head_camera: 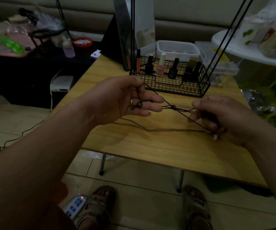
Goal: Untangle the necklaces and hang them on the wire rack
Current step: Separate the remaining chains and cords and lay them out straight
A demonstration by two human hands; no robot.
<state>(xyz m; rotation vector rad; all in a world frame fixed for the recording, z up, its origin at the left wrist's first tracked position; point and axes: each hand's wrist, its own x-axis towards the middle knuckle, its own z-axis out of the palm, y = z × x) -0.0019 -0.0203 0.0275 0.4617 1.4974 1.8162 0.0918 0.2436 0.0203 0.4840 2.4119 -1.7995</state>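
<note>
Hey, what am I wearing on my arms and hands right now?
The left forearm and right forearm are bare: no sleeve, watch or bracelet shows. The left hand wears a gold ring on one finger; the right hand shows none.

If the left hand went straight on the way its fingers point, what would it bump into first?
Probably the knot in the cords, which sits just ahead of the left hand. Beyond the knot is the right hand. Depth is hard to judge from this single view.
</note>
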